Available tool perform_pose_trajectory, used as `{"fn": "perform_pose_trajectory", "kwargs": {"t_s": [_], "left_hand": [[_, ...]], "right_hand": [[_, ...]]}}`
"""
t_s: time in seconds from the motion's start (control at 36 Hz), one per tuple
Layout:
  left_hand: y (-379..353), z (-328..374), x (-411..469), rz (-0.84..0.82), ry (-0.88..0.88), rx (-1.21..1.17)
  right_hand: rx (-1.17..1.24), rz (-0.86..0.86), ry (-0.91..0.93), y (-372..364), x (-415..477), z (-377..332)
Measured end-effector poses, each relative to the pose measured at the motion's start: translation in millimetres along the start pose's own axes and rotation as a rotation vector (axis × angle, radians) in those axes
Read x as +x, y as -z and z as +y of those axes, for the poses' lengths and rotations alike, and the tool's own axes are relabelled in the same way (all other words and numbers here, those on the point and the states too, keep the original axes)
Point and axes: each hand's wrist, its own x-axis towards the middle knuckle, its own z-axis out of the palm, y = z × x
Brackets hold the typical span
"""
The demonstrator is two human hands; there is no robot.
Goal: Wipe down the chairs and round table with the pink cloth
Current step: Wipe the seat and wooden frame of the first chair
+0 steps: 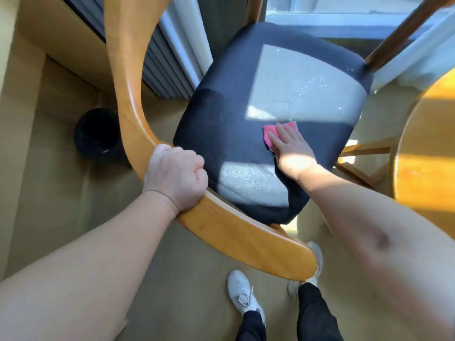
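Note:
A wooden chair with a curved backrest (128, 77) and a dark padded seat (229, 114) stands right in front of me. My left hand (176, 177) is closed around the backrest rail near its lower bend. My right hand (291, 150) lies flat, fingers together, pressing the pink cloth (269, 134) onto the seat's front middle. Most of the cloth is hidden under the palm. The round wooden table (428, 153) shows at the right edge.
A black round bin (98, 134) stands on the carpet left of the chair. Grey blinds and a window frame (170, 57) lie behind the chair. Part of another chair's wooden leg (398, 33) crosses the top right. My white shoes (242, 294) are below.

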Motion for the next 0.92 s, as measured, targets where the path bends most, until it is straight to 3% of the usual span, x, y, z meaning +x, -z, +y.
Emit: {"fn": "perform_pose_trajectory", "kwargs": {"t_s": [0.17, 0.58, 0.92], "left_hand": [[-1.1, -0.3, -0.8, 0.012, 0.001, 0.001], [-1.4, 0.9, -1.1, 0.036, -0.028, 0.031], [9.9, 11.9, -4.3, 0.019, 0.029, 0.001]], "right_hand": [[0.041, 0.042, -0.112, -5.6, -46.6, 11.1], [0.129, -0.057, -0.334, -21.2, -144.3, -1.4], [0.211, -0.185, -0.281, 29.0, -180.1, -2.9]]}}
